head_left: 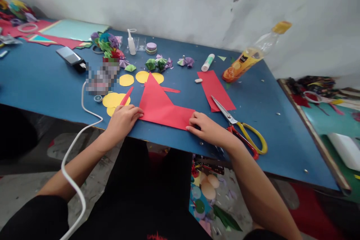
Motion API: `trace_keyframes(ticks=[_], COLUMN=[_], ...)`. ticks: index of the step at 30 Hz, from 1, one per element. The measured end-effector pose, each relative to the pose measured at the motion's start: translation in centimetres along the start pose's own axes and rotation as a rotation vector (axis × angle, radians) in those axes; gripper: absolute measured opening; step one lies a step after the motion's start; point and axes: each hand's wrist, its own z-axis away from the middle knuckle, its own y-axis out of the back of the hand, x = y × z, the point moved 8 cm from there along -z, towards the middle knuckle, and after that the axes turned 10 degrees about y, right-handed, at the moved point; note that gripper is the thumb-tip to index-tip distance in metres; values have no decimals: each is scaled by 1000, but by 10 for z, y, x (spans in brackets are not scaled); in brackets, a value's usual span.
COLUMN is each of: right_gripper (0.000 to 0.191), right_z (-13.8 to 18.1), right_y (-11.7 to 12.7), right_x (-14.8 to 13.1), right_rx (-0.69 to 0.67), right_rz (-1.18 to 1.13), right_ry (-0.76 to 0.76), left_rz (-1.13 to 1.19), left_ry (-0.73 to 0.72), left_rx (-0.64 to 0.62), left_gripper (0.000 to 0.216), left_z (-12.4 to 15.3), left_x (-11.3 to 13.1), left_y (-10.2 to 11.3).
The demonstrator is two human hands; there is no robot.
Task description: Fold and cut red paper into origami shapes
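- Far left, red sheets on the blue table, whitish wall behind.
- Left hand, fingers curled, gripping folded red paper near the front edge.
- Right hand pinching its other end.
- Farther right, scissors, bottle.

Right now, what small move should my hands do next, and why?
Perhaps slide your right hand inward to press the middle of the pointed red paper sheet: your left hand holds its other end, and no visible finger touches that middle.
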Motion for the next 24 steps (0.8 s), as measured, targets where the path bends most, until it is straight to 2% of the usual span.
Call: trace_keyframes(ticks=[5, 10, 13, 14, 16, 18, 20, 24], right_gripper=[27, 29, 28, 28, 28, 29, 25, 9], right_z=[-1, -6, -8, -9, -10, -10, -8, -3], right_y=[1, 1, 1, 1, 2, 2, 2, 8], right_x=[-1, -1, -1, -1, -2, -3, -4, -23], right_rx=[-11, -51, -88, -98, -108, -103, -76, 92], right_rz=[24, 44, 54, 59, 69, 87, 133, 442], right_ry=[-7, -16, -27, -31, -43, -65, -106, -194], left_rz=[-121, -249, -294, -290, -273, -289, -347, -458], left_ry=[-11, -55, -178, -264, -452, -559, -560, -528], left_rx=[14, 88, 114, 80, -65, -220, -286, -266], left_gripper=[26, 27, 26, 27, 31, 36, 40, 43], left_z=[4, 8, 9, 11, 15, 21, 22, 24], left_x=[11, 19, 33, 41, 57, 67, 70, 72], left_y=[4, 10, 12, 9, -3, -16, -24, -29])
